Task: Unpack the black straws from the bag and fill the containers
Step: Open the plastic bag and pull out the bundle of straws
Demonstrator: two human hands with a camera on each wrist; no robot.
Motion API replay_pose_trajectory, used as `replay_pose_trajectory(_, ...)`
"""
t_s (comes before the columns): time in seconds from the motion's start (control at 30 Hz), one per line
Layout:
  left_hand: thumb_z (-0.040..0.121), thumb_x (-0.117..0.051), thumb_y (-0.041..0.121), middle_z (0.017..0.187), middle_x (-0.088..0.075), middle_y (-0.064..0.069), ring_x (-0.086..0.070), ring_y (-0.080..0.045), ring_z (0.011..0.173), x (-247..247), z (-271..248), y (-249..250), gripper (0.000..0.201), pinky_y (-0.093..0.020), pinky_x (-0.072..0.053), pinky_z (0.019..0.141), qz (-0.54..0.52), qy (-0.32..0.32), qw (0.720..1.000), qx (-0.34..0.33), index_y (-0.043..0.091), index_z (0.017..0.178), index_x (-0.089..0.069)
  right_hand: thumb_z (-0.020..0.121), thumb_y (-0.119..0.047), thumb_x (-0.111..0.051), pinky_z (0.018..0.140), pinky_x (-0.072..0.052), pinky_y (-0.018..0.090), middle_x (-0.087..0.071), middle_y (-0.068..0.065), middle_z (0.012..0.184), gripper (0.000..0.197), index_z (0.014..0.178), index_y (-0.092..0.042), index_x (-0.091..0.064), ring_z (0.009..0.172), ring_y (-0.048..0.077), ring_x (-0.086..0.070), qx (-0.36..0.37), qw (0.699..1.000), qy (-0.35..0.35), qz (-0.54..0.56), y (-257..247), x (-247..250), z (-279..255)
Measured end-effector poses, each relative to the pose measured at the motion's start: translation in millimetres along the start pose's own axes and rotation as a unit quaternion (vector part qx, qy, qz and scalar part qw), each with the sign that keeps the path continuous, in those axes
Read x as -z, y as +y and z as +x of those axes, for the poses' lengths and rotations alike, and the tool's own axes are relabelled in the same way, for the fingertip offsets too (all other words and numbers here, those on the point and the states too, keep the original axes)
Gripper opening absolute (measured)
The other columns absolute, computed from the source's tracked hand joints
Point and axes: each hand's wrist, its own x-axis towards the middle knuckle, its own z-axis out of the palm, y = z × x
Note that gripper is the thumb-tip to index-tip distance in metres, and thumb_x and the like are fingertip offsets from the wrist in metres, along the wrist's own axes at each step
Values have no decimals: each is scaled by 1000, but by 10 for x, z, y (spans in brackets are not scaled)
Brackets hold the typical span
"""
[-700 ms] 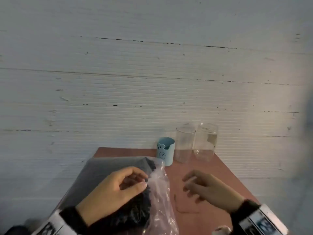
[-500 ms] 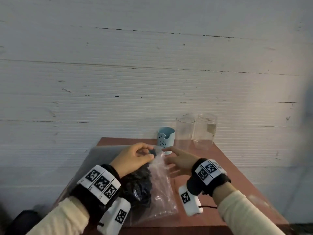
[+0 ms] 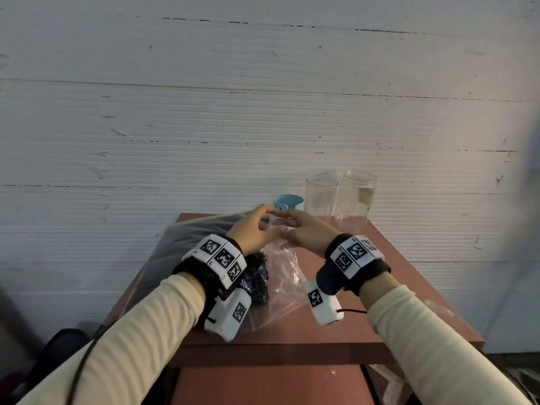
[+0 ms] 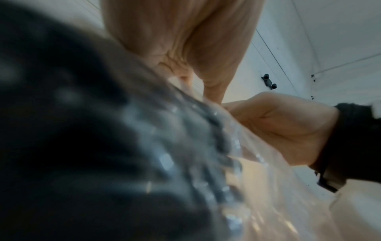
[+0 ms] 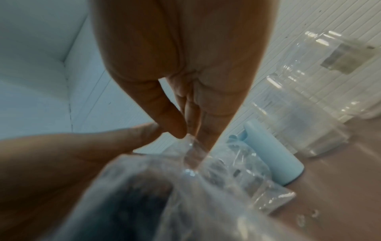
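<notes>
A clear plastic bag [image 3: 280, 276] full of black straws [image 3: 258, 283] lies on the reddish table [image 3: 321, 331]. My left hand [image 3: 254, 229] and right hand [image 3: 304, 232] meet at the bag's far end, each pinching the plastic there. In the right wrist view the fingertips [image 5: 179, 130] pinch a bunched fold of the bag [image 5: 216, 171]. The left wrist view shows the straws [image 4: 103, 146] blurred under the plastic and the right hand [image 4: 278, 128] gripping the film. Behind the hands stand a light blue cup [image 3: 289, 201], a clear tumbler [image 3: 320, 197] and a clear jar [image 3: 355, 197].
The small table stands against a white ribbed wall [image 3: 263, 112]. The three containers are at its far right edge, close behind the hands. Bare tabletop shows on the right side [image 3: 394, 287] and along the near edge.
The view has tilted down. Both hands moved away from me to the bag's far end; the right hand, open beside the bag before, now pinches the plastic next to the left.
</notes>
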Motion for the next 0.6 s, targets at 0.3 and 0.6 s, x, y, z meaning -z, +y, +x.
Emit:
replay_pose_trajectory(0.3, 81, -62, -2, 73, -58, -3, -56, -17, 64, 126, 17, 22, 31, -33, -49, 64, -45, 85, 995, 24, 25, 96, -59, 92, 16, -42, 94, -46, 33, -51, 8, 138, 49, 137, -2, -44, 117, 25, -56, 23, 988, -48, 146, 22, 30, 31)
replay_pose_trajectory(0.6, 79, -60, -15, 92, -68, -7, -63, -22, 81, 582, -32, 66, 36, -38, -55, 84, -239, 176, 954, 29, 19, 89, -68, 98, -28, -53, 77, -56, 40, -57, 18, 123, 38, 135, -25, -47, 96, 30, -63, -133, 987, -32, 89, 263, 145, 43)
